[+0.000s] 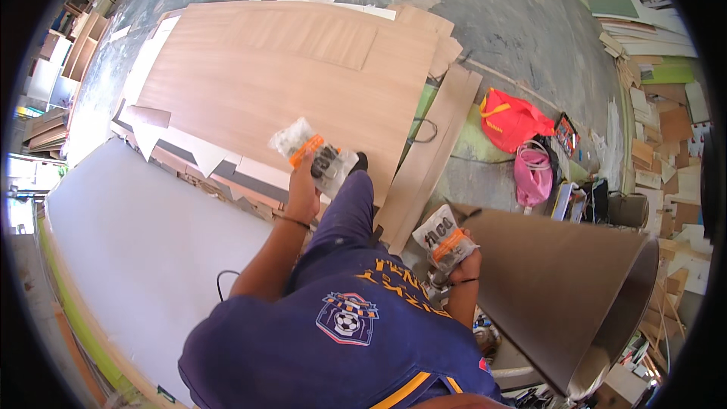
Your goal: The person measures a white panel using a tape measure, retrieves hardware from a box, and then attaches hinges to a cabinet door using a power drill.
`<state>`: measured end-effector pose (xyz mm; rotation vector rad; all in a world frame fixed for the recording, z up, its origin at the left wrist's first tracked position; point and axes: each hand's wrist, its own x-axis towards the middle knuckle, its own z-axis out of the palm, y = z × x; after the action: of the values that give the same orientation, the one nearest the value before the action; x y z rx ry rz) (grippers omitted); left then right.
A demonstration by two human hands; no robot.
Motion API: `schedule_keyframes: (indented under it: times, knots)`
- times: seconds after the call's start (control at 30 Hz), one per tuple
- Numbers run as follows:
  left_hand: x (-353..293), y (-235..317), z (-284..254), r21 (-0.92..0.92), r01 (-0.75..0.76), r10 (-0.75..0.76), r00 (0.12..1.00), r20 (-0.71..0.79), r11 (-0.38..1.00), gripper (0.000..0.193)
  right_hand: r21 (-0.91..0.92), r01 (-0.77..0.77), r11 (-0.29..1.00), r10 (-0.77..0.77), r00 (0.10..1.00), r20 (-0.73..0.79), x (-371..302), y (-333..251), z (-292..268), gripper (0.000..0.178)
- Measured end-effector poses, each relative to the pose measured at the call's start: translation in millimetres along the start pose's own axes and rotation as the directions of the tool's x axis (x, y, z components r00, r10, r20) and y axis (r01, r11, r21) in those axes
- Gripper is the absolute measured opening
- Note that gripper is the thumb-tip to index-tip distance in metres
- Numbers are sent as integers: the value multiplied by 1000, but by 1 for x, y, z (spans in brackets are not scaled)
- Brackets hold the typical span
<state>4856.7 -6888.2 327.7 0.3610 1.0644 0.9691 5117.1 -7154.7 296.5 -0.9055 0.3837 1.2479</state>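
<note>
My left hand (303, 188) is closed on a clear plastic packet (329, 172) with an orange label band and dark shapes showing through. It is held up over the near edge of a wood-grain panel (280, 68). In my right hand (467, 266) is a similar plastic packet (439, 236), also with an orange band and dark print. That hand is beside a large rolled brown sheet (553, 280). What exactly lies inside either packet is too small to tell.
A white panel (151, 235) lies to my left, and a long wooden strip (432, 151) to the right of the wood-grain panel. On the floor at right are a red bag (515, 120) and a pink bag (533, 174). Board offcuts (678, 136) pile along the right edge.
</note>
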Motion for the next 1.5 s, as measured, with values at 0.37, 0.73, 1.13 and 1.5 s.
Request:
schedule_keyframes:
  times: [0.37,0.73,1.13,1.5]
  knots:
    - [90,111,62,372,-205,197,978,60,905,33,-66,54,996,-60,994,-91,109,-48,211,15]
    - [181,189,145,-112,-71,81,993,89,991,35,-997,19,72,-583,812,-27,263,-84,173,19]
    - [423,200,129,800,4,381,878,-291,601,32,-724,-355,-591,-191,934,-301,448,-124,146,29]
    - [468,201,102,818,515,134,819,-558,256,42,-792,241,-561,-309,826,471,735,-253,511,21]
